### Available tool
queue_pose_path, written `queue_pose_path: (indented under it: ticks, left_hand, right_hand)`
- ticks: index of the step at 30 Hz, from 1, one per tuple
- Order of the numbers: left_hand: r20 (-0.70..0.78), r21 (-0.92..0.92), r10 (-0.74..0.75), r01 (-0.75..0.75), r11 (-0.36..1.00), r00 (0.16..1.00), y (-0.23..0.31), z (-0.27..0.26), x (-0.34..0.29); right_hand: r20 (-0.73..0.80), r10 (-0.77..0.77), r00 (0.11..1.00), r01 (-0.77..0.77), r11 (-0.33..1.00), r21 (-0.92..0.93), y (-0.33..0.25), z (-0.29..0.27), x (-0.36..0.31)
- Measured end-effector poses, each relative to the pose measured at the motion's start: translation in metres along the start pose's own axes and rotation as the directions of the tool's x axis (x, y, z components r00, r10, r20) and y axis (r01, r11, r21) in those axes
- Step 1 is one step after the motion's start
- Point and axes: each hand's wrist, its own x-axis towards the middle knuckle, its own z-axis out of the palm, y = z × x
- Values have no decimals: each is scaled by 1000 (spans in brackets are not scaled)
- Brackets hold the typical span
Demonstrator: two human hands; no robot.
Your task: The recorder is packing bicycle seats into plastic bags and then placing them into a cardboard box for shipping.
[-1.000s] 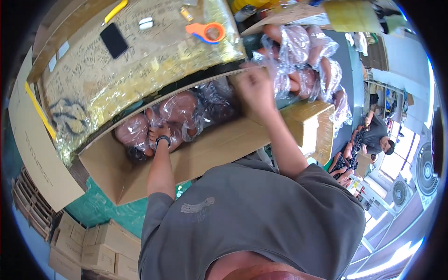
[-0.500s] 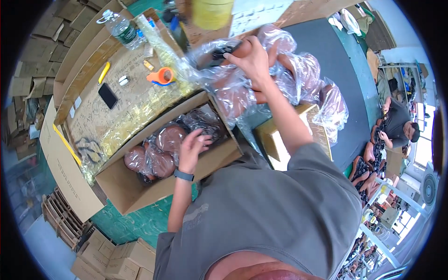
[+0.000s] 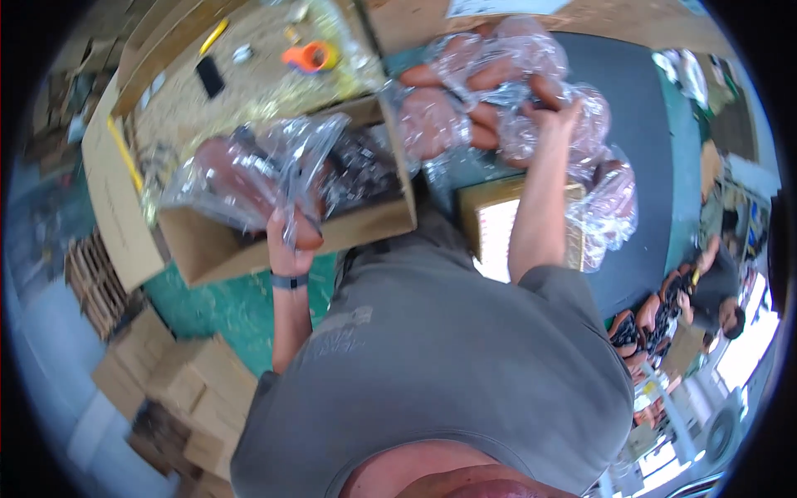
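Observation:
A brown bike saddle in a clear plastic bag (image 3: 237, 178) tilts over the open carton (image 3: 369, 217), and my left hand (image 3: 288, 251) is closed round its narrow end. Below it, more bagged saddles with dark undersides (image 3: 365, 162) lie inside the carton, partly covered by the loose film. On the dark tabletop to the right is a heap of bagged brown saddles (image 3: 527, 58). My right hand (image 3: 556, 120) reaches into this heap and grips the nose of one bike saddle (image 3: 546, 90); its fingers are partly hidden.
Beyond the carton, a board holds a phone (image 3: 210, 76), an orange tape roll (image 3: 309, 56) and a yellow cutter (image 3: 213, 36). Near my right forearm stands a small open carton (image 3: 469, 217). Folded boxes (image 3: 187, 373) lie at lower left. Another person (image 3: 718, 286) works at far right.
My left hand has lifted a bagged saddle over the carton. My right hand has moved right and nearer along the heap, onto another saddle. The view has shifted.

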Motion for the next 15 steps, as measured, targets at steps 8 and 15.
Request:
queue_pose_path:
  ticks: [8,15]
  left_hand:
    - [79,685,-127,39,728,989,18,-95,91]
    - [230,710,-471,-478,-517,852,-23,-153,234]
  right_hand:
    - [148,-54,987,60,998,-33,-74,-86,116]
    - [471,-68,880,76,997,3,41,-96,-152]
